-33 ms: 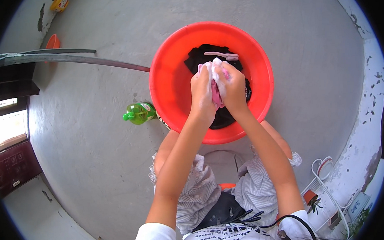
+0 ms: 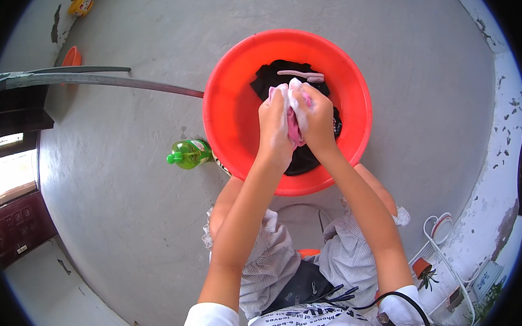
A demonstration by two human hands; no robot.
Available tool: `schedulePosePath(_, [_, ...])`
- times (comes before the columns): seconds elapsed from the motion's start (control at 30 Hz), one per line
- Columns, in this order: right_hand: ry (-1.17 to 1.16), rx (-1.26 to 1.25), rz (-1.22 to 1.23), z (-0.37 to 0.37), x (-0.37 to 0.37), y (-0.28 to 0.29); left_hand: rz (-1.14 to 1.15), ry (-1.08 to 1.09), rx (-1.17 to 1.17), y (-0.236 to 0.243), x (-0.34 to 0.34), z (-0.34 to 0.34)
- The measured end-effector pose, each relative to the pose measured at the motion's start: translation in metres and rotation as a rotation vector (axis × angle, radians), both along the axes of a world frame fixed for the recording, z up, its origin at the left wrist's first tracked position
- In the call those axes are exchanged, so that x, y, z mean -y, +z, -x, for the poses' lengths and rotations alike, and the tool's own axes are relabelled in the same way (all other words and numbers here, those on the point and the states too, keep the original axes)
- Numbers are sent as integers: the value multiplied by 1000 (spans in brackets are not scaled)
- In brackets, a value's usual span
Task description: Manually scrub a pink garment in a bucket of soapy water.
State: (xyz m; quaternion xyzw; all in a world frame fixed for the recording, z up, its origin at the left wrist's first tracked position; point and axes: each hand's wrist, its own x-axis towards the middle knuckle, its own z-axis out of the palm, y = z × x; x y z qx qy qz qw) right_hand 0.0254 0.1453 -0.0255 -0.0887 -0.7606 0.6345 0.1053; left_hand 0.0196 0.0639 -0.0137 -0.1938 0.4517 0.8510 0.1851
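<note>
A round red basin stands on the grey concrete floor between my knees. Dark clothing lies in it, with a pale pink brush resting on top at the far side. Over the basin's middle, my left hand and my right hand are pressed together, both closed on a soapy pink and white cloth. White suds cover the cloth and my fingers. I am seated on a low stool, and my striped shorts show below.
A green plastic bottle lies on the floor by the basin's left rim. A long metal bar reaches in from the left. A small orange bowl sits by the far wall. A white wire rack and a potted plant stand at the right.
</note>
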Motion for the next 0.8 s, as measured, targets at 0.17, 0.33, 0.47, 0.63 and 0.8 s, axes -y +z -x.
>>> schedulePosePath(0.17, [47,-161,-224,-6,3,3,14,-5,55,16,3,4])
schedulePosePath(0.33, [60,-106,-142,-1,-2,0,54,-33,13,8,5,-1])
schedulePosePath(0.47, [0,-54,-28,2,-3,5,110,-61,-42,2,1,-4])
schedulePosePath(0.63, [61,-310,-229,-13,9,-3,-15,61,58,17,5,5])
schedulePosePath(0.8, [212,-352,-406,-17,11,4,29,64,67,6,17,7])
